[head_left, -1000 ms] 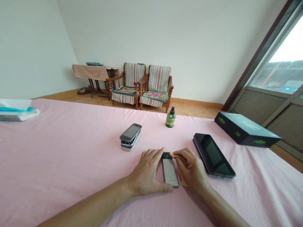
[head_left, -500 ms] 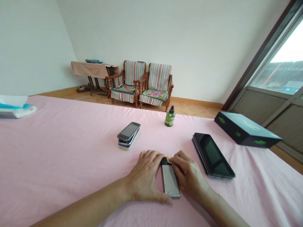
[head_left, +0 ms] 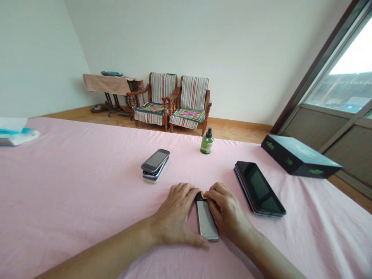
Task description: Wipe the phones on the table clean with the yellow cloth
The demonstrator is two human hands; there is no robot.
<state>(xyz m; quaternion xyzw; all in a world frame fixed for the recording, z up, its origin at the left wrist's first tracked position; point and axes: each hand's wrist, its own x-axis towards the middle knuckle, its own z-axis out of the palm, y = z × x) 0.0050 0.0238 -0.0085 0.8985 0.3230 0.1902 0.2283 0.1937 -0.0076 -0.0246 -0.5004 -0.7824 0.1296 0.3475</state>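
Note:
A silver mobile phone point(head_left: 208, 221) with a black upper end lies flat on the pink cloth between my hands. My left hand point(head_left: 174, 217) grips it lengthwise, fingertips at the top edge and thumb by the bottom edge. Pinched in the fingers of my right hand point(head_left: 228, 209) is a small yellowish cloth point(head_left: 204, 195), pressed on the phone's black end. Most of that cloth is hidden by the fingers.
Ahead to the left is a stack of phones point(head_left: 156, 161). Stacked tablets point(head_left: 260, 188) lie to the right, with a black box point(head_left: 299, 157) beyond. A green spray bottle point(head_left: 207, 142) stands near the far edge; a tissue pack point(head_left: 19, 136) sits far left.
The yellowish cloth has shifted slightly left over the phone's black end with my right hand. My left hand keeps its hold on the phone. The whole view has shifted a little.

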